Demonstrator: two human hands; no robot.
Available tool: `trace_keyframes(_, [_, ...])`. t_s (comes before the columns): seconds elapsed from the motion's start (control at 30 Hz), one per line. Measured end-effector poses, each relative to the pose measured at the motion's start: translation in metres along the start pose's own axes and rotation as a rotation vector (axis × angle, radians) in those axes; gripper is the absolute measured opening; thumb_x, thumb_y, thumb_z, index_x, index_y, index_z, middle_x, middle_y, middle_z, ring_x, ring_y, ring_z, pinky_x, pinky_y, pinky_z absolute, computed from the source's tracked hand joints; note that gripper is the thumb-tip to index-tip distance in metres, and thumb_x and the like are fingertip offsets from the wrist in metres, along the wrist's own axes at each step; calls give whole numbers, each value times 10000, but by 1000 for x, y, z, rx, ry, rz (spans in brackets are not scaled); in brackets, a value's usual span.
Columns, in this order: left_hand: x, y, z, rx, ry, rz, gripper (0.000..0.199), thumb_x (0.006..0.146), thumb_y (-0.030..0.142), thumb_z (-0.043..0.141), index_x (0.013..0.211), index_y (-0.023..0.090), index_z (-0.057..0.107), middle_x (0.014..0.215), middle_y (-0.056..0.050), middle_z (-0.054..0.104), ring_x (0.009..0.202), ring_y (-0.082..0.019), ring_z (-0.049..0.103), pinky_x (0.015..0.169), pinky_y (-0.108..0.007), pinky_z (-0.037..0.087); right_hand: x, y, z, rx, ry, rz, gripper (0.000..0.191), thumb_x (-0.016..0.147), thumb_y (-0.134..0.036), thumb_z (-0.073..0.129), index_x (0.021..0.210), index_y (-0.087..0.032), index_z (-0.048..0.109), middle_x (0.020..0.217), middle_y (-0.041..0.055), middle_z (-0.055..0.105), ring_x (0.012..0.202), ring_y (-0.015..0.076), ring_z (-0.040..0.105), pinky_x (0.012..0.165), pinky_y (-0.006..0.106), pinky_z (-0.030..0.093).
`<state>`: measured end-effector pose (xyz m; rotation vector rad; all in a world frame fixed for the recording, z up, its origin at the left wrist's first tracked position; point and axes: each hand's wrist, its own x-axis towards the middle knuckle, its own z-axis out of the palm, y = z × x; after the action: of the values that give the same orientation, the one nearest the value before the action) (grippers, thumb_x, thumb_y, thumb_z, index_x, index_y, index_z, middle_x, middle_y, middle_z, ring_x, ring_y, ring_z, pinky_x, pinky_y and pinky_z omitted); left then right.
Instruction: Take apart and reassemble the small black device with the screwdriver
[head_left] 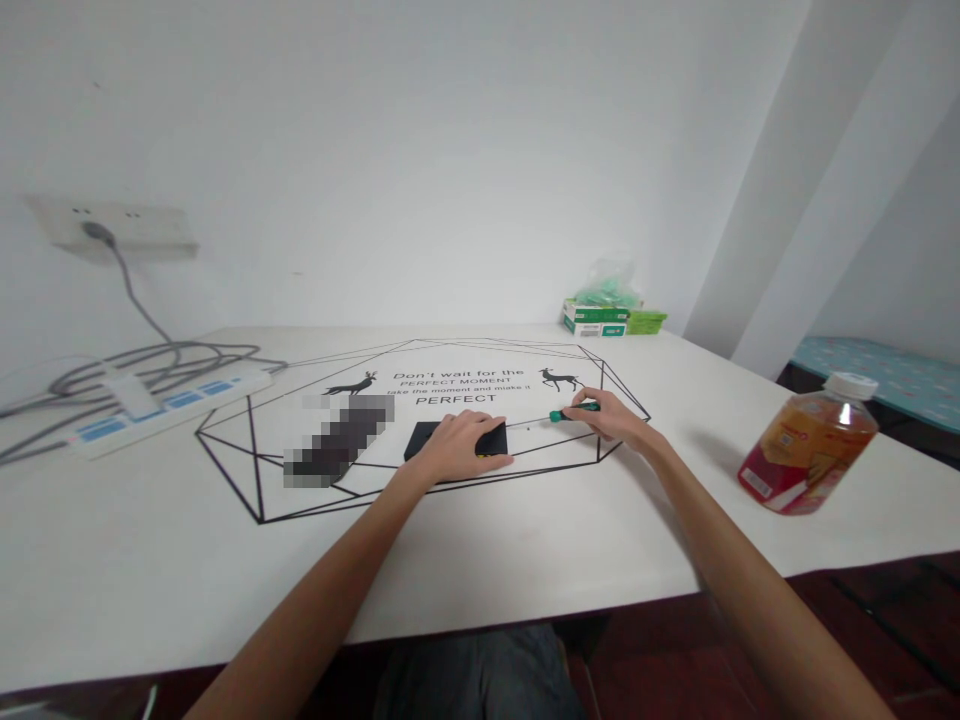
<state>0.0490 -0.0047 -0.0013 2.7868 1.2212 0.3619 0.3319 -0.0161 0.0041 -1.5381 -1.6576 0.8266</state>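
Observation:
A flat black box lies on the white table, with a little yellow showing near its right end. My left hand is laid over the box and grips it, thumb on the near side and fingers across the top, so its middle is hidden. My right hand is closed around the green and black handle of a screwdriver. The thin shaft points left and its tip is at or near the box's right end; contact is too small to make out. A tiny dark piece lies just below the shaft.
At left are a power strip and coiled grey cables. A pixelated dark object lies left of the box. A drink bottle stands at right. Green and white boxes with a plastic bag sit at the back.

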Motion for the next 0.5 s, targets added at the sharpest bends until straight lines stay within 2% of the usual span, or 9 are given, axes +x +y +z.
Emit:
trace_keyframes(0.1, [0,1,-1,-15,2,-7,707,813,667,483,1363,222,485,1328,-126,549,1225,-323,468,993,-447,346,1,1,0,34,-19,19,486,667,-666,655,741,-207,510,449,-84,334,395,76,280,419,236,196])
trace_keyframes(0.2, [0,1,-1,-14,-2,-6,719,813,668,480,1365,208,483,1331,-134,547,1226,-324,469,991,-450,349,7,9,2,-158,60,-100,564,740,-712,531,558,-183,456,471,-43,348,458,91,337,467,252,235])
trace_keyframes(0.27, [0,1,-1,-13,-1,3,727,815,671,475,1367,196,482,1325,-140,550,1224,-325,471,988,-453,352,10,12,3,-254,75,-145,605,790,-710,454,506,-176,441,477,-27,351,491,100,346,495,259,245])
trace_keyframes(0.33, [0,0,0,-14,5,7,724,813,674,475,1364,204,484,1325,-134,552,1223,-325,472,988,-451,352,10,12,3,-240,75,-160,566,788,-688,481,557,-171,492,524,-17,414,520,105,373,508,253,263])
trace_keyframes(0.4, [0,-1,2,-17,7,1,710,808,674,483,1359,225,489,1330,-121,552,1227,-321,469,990,-441,351,7,9,2,-162,72,-133,483,726,-656,595,673,-179,542,576,-17,474,516,102,394,498,242,277])
trace_keyframes(0.5, [1,-2,2,-20,6,-4,700,805,673,489,1357,242,488,1333,-111,551,1232,-315,466,994,-430,346,3,4,2,-43,26,-15,471,629,-607,716,790,-203,534,514,-56,436,431,88,347,446,234,252])
